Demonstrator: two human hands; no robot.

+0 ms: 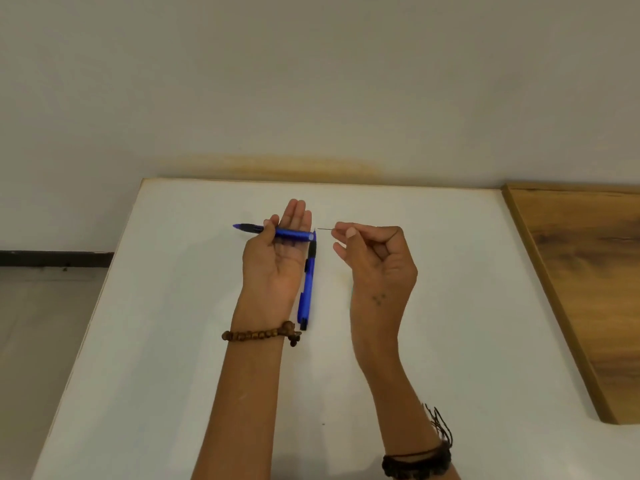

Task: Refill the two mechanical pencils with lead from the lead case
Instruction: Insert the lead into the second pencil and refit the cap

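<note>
My left hand (277, 258) is turned palm up and holds a blue mechanical pencil (292, 233) crosswise under the thumb, its tip pointing left and its open back end pointing right. My right hand (375, 261) pinches a thin lead (325, 229) between thumb and forefinger. The lead points left at the pencil's back end and stops just short of it. A second blue pencil (308, 285) with a black clip lies on the white table (173, 341), running near to far beside my left wrist. No lead case shows in the head view.
A wooden board (585, 271) lies along the table's right side. A pale wall rises right behind the table's far edge. The table's left edge drops to a floor with a dark strip (55, 259).
</note>
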